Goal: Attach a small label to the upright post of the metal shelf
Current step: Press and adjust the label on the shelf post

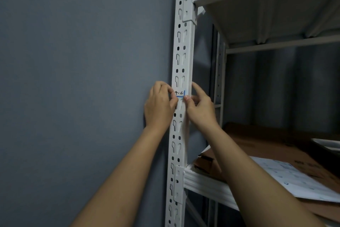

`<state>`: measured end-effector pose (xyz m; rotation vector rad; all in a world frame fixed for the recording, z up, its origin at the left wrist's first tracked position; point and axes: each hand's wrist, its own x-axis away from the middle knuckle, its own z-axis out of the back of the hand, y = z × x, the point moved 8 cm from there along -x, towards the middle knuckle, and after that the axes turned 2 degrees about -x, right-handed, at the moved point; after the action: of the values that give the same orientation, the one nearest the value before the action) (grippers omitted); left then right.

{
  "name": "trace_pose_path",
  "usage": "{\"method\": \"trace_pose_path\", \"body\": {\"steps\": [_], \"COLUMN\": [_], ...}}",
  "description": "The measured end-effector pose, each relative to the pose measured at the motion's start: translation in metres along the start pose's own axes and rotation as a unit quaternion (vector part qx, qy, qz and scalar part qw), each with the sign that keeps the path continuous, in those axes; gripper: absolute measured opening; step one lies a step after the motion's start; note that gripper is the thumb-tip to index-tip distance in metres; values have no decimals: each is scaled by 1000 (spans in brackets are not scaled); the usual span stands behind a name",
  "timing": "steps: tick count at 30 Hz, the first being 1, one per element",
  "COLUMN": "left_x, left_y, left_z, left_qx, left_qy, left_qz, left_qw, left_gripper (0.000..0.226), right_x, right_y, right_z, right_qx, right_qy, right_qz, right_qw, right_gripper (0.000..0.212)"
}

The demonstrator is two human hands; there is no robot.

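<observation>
A white perforated upright post (181,57) of the metal shelf runs from top to bottom of the view. A small white label (180,93) with a blue border and handwritten marks lies against the post's front face at mid height. My left hand (159,107) pinches the label's left end with thumb and fingertips. My right hand (199,106) pinches the label's lower right corner, its index finger stretched up along the post's right edge. Both forearms reach up from the bottom of the view.
A grey wall (82,79) fills the left side. White shelf boards (211,180) join the post above and below the hands. The lower shelf carries flat cardboard (266,146) and a printed sheet (294,179). A rear post (219,79) stands behind.
</observation>
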<state>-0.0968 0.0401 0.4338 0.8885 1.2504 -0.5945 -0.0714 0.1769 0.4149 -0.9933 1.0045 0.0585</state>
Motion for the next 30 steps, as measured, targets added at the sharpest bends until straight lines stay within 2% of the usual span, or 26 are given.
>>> {"method": "trace_pose_path", "body": {"steps": [15, 30], "left_x": [6, 2], "left_y": [-7, -15], "left_z": [-3, -10], "left_qx": [20, 70], "left_qy": [-23, -65], "left_qz": [31, 102], "left_qw": [999, 990], "left_gripper": [9, 10], "right_x": [3, -1], "right_y": [-2, 3], "right_z": [1, 0], "right_qx": [-19, -14], "right_qy": [0, 8], "right_qz": [-15, -6], "right_qw": [1000, 1000], "right_gripper": [48, 47]}}
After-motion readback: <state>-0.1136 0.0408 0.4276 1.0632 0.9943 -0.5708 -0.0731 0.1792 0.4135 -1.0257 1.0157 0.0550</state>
